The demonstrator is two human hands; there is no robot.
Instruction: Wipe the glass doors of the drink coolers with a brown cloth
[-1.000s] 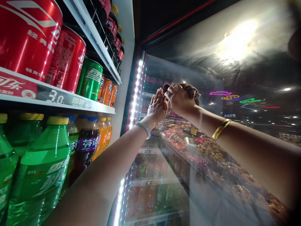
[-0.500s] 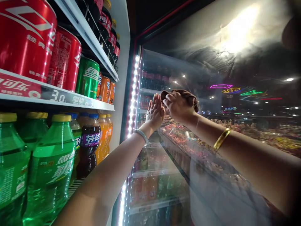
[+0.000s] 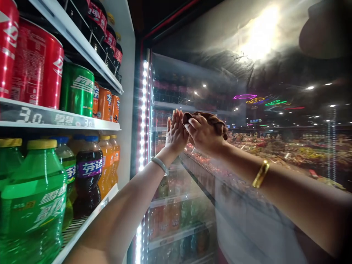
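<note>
Brown cloth (image 3: 218, 126), bunched | between right hand (image 3: 205, 135) and glass door (image 3: 214, 75), longer left-to-right | right fingers curled over it | left hand (image 3: 176, 135) just beside (fingers straight, nothing visibly held), right nearer.

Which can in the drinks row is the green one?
The Sprite can, standing between the red Coca-Cola cans on its left and the orange Fanta cans on its right; it alone is green.
</note>
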